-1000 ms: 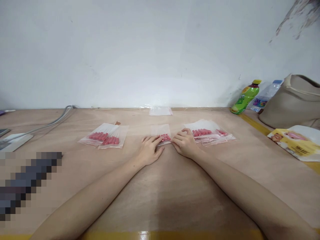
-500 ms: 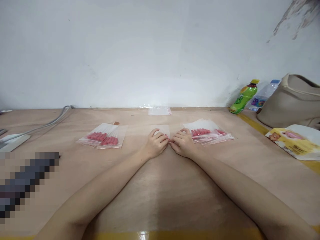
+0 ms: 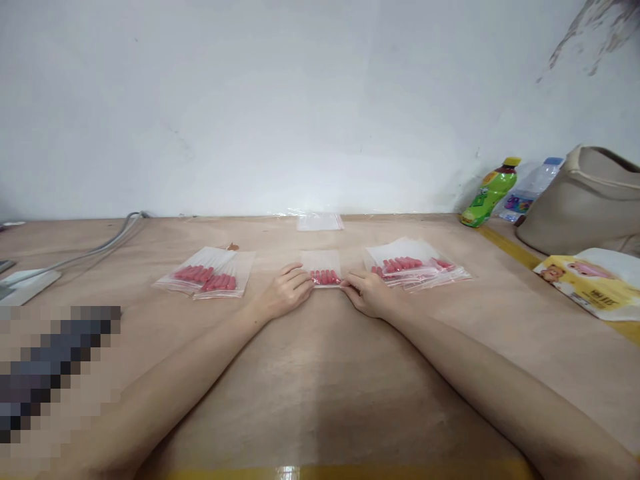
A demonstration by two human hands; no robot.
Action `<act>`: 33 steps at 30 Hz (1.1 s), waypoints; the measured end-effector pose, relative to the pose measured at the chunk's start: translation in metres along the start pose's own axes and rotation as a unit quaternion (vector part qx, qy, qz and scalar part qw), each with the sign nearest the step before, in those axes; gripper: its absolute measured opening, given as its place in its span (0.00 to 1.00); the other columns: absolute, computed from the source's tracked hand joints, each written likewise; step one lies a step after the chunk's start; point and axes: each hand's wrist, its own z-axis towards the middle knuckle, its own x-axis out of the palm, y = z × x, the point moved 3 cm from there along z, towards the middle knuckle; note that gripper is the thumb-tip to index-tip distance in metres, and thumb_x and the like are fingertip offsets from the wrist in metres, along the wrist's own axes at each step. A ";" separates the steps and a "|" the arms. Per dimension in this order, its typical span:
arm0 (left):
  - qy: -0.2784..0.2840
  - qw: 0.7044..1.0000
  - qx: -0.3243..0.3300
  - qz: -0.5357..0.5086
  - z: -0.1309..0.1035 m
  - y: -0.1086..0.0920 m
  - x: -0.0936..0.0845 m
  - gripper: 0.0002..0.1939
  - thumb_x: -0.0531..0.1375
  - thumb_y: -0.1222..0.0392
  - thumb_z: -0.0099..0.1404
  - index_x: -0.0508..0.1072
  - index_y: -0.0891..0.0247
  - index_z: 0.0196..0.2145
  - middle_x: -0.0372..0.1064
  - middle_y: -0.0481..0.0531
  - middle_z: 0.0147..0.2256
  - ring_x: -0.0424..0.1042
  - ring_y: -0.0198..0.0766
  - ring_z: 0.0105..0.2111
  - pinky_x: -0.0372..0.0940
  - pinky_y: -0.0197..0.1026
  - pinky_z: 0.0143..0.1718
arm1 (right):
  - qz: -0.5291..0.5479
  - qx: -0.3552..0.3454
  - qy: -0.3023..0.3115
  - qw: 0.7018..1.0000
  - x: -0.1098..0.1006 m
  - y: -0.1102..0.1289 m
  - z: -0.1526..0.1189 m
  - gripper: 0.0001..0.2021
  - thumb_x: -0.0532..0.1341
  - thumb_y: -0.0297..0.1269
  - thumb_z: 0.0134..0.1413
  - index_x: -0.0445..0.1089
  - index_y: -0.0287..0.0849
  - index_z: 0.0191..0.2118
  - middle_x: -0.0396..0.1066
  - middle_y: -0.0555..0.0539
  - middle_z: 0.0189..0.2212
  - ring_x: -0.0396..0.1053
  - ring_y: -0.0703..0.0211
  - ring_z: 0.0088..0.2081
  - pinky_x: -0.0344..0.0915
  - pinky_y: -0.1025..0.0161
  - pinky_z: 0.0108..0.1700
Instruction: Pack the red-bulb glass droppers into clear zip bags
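Observation:
A small clear zip-lock bag with several red capsule-shaped pieces in a row lies flat on the table, its zip edge toward me. At the bag's near left corner, my left hand is closed with its fingertips on the edge. My right hand pinches the near right corner between thumb and fingers. Left of my hands, filled bags overlap, with red pieces inside. To the right, more filled bags are piled close behind my right hand.
Flat clear bags lie by the wall. A green-labelled bottle, a clear bottle and a beige handbag stand at the right, near a yellow printed packet. A grey cable and a pixelated dark object are at the left.
My left hand has slid left along the bag's near edge, away from my right hand, uncovering the red pieces. My right hand has barely moved.

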 end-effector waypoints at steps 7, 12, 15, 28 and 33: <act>-0.010 1.000 0.006 0.011 -0.014 -0.001 -0.008 0.12 0.46 0.64 0.68 0.69 0.66 0.35 0.72 0.54 0.40 0.71 0.36 0.42 0.66 0.41 0.47 | 0.003 -0.011 -0.008 1.000 0.003 0.000 -0.003 0.06 0.52 0.28 0.54 0.64 0.42 0.32 0.69 0.46 0.29 0.67 0.59 0.32 0.61 0.64 0.32; -0.019 0.999 -0.010 0.028 -0.016 0.000 -0.006 0.12 0.47 0.63 0.68 0.67 0.67 0.31 0.72 0.54 0.33 0.72 0.38 0.38 0.67 0.41 0.43 | -0.057 -0.047 -0.033 0.997 -0.002 0.007 -0.001 0.09 0.49 0.28 0.55 0.63 0.41 0.27 0.68 0.44 0.26 0.65 0.58 0.31 0.62 0.63 0.32; -0.019 0.998 -0.026 0.044 -0.018 0.003 -0.004 0.13 0.48 0.61 0.68 0.66 0.66 0.29 0.71 0.55 0.31 0.73 0.40 0.37 0.68 0.42 0.41 | -0.091 -0.073 -0.047 0.992 -0.005 0.011 0.000 0.10 0.49 0.26 0.55 0.62 0.40 0.26 0.68 0.44 0.25 0.64 0.59 0.31 0.61 0.63 0.36; 0.098 0.919 -0.358 0.133 -0.074 0.039 -0.021 0.32 0.49 0.42 0.62 0.59 0.69 0.55 0.47 0.69 0.58 0.41 0.61 0.59 0.41 0.65 0.54 | -0.040 -0.036 0.067 0.996 -0.015 -0.007 0.006 0.17 0.47 0.18 0.46 0.59 0.41 0.41 0.62 0.40 0.50 0.64 0.55 0.48 0.64 0.60 0.42; 0.151 0.901 -0.387 0.125 -0.082 0.043 -0.020 0.31 0.45 0.42 0.63 0.64 0.70 0.51 0.59 0.65 0.51 0.55 0.55 0.54 0.46 0.57 0.54 | -0.113 0.055 0.015 0.992 -0.054 -0.033 -0.007 0.17 0.48 0.20 0.46 0.59 0.41 0.43 0.63 0.40 0.49 0.66 0.53 0.46 0.65 0.58 0.42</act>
